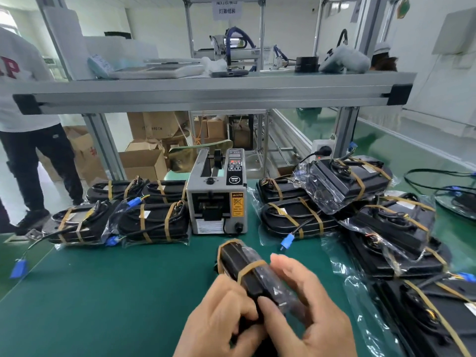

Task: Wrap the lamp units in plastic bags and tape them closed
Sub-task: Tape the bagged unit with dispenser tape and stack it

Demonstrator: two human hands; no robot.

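One head-worn wide-angle camera, looking forward and down. It sits close over the hands [262, 313], with the green desk [116, 279] stretching away ahead.

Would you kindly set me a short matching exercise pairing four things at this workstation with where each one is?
Things:
1. tape dispenser
2. held lamp unit
3. cardboard boxes
4. white flat device

Places:
A. stacked on the floor
B. gripped between left hand and right hand
C. lying on the upper shelf
D. standing on the green mat

Pairs: 1-D, 2-B, 3-A, 4-C
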